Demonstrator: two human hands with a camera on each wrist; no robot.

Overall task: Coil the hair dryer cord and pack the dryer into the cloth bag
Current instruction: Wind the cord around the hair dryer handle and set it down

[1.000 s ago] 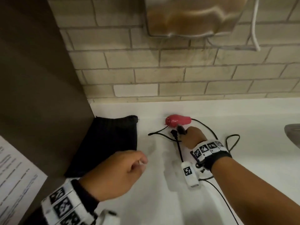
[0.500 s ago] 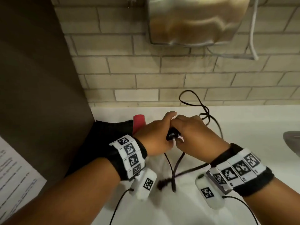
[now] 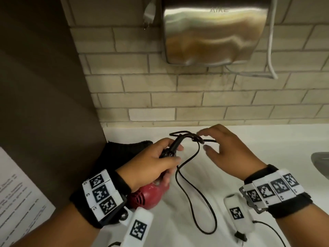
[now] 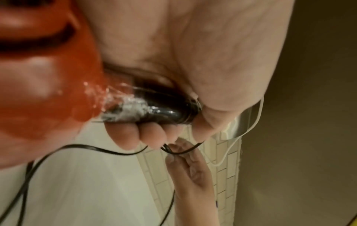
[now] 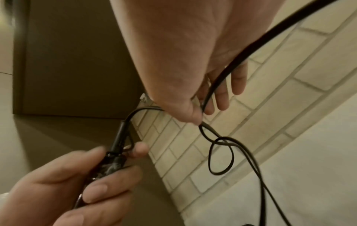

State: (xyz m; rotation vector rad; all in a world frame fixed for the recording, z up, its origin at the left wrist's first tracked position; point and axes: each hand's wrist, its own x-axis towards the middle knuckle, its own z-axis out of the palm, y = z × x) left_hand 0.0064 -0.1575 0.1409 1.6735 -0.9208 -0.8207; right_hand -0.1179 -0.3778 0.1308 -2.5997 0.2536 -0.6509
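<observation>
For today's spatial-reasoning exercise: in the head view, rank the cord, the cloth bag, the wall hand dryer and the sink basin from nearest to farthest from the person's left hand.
1. Cord: runs out of the left hand, which grips the hair dryer.
2. Cloth bag: just behind the hand, on the counter.
3. Sink basin: far right edge.
4. Wall hand dryer: high on the brick wall.
Basin versus wall dryer is close.

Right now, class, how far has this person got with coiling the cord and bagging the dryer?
Done: the dryer is lifted, gripped by the left hand. In hand: the right hand pinches the cord near a first small loop; most still trails loose on the counter. Left: finishing the coil and packing; the bag lies flat.
</observation>
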